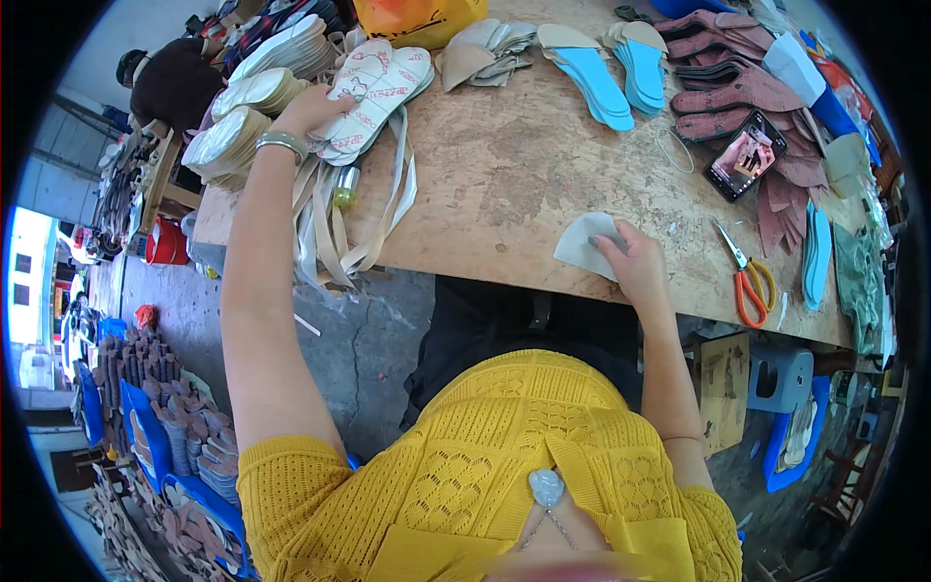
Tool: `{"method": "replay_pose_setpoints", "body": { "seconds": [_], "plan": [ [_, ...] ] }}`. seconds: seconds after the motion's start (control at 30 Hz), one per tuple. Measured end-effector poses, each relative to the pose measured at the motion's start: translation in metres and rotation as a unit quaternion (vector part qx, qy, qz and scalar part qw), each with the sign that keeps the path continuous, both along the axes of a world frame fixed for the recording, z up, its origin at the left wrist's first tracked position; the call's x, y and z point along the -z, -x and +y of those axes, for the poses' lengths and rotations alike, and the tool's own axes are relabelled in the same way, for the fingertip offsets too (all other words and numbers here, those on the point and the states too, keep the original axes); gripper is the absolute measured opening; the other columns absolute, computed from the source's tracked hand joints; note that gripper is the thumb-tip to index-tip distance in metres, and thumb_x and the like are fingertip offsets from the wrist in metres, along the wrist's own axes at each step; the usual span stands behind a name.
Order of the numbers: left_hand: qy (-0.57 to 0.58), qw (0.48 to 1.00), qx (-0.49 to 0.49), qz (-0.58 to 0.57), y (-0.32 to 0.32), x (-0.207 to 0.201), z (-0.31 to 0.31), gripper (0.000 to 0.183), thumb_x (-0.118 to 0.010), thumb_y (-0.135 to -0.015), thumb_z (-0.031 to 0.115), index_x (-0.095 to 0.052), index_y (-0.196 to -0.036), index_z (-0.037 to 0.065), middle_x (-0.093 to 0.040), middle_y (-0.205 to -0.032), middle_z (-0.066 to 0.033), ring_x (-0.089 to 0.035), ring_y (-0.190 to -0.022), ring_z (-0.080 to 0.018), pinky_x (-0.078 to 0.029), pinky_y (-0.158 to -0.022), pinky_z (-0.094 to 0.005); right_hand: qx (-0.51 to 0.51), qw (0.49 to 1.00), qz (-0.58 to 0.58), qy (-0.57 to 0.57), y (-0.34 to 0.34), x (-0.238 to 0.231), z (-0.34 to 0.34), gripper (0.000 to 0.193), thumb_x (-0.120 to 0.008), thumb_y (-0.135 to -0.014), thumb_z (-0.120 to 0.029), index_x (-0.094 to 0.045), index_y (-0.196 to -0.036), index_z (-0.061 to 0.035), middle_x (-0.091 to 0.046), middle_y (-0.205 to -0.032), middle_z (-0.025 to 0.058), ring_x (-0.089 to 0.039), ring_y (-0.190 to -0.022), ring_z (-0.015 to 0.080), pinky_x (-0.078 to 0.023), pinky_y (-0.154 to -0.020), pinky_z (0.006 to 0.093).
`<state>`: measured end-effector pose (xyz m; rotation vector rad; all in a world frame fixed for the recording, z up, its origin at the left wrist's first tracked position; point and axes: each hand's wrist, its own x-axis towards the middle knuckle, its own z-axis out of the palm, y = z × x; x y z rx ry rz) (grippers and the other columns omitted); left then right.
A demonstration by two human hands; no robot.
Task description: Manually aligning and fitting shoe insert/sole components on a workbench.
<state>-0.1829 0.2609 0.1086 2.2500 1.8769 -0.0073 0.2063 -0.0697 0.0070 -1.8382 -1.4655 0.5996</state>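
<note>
My left hand (pixel 312 109) reaches to the far left of the table, its fingers closed at the edge of a white insole (pixel 373 92) with red printing. That insole lies on top of a small stack of similar ones. Between the thumb and fingers of my right hand (pixel 635 262) is a pale half-round piece of material (pixel 586 242), held just above the table's near edge. Stacks of cream insoles (pixel 228 145) stand beside my left hand. Pale fabric straps (pixel 335 233) hang over the edge below it.
Orange-handled scissors (pixel 749 281) and a phone (pixel 745 155) lie right on the wooden table (pixel 485 165). Blue insoles (pixel 593 87), beige half-round pieces (pixel 485 53) and reddish-brown cutouts (pixel 722 92) line the far side. A yellow bag (pixel 417 21) stands behind. Blue crates (pixel 145 432) with shoe parts fill the left floor.
</note>
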Motion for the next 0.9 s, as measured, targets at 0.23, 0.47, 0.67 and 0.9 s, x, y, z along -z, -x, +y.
{"method": "replay_pose_setpoints", "body": {
  "seconds": [0.23,0.47,0.67,0.9],
  "plan": [
    [-0.078,0.993,0.002,0.090,-0.029,-0.023,-0.012,0.072,-0.070,-0.071,0.053,-0.061,-0.114,-0.004,-0.064,-0.112,-0.0214,-0.060,-0.105,-0.0305,-0.047,-0.088,-0.0354,0.012,0.998,-0.021,-0.064,-0.001,0.013,-0.002,0.024,-0.068,-0.082,-0.026,-0.064,-0.093,-0.0055,-0.063,-0.075,0.0186,-0.062,-0.069,0.0361,-0.048,-0.059,0.0407],
    [0.161,0.985,-0.010,-0.056,-0.027,-0.031,-0.013,0.061,-0.074,-0.073,0.046,-0.064,-0.114,0.003,-0.067,-0.104,-0.0091,-0.061,-0.096,-0.0179,-0.046,-0.084,-0.0330,0.000,0.996,0.005,-0.092,-0.001,0.011,-0.006,0.024,-0.068,-0.082,-0.025,-0.064,-0.092,-0.0044,-0.062,-0.074,0.0190,-0.061,-0.067,0.0366,-0.047,-0.058,0.0410],
    [0.114,0.981,-0.031,-0.154,-0.007,-0.049,-0.031,0.057,-0.074,-0.077,0.037,-0.060,-0.118,0.001,-0.067,-0.103,-0.0059,-0.062,-0.091,-0.0145,-0.047,-0.082,-0.0306,-0.016,0.995,0.025,-0.095,0.000,0.007,-0.008,0.022,-0.068,-0.083,-0.023,-0.064,-0.092,-0.0038,-0.062,-0.073,0.0191,-0.061,-0.067,0.0368,-0.047,-0.058,0.0404],
    [0.193,0.896,-0.053,-0.397,0.030,-0.088,-0.090,0.036,-0.060,-0.090,0.021,-0.058,-0.116,-0.003,-0.066,-0.105,-0.0095,-0.065,-0.089,-0.0143,-0.053,-0.080,-0.0262,-0.016,0.995,0.052,-0.086,-0.002,0.003,-0.011,0.021,-0.064,-0.086,-0.022,-0.063,-0.093,-0.0032,-0.061,-0.074,0.0201,-0.060,-0.066,0.0358,-0.046,-0.058,0.0390]
  ]
}}
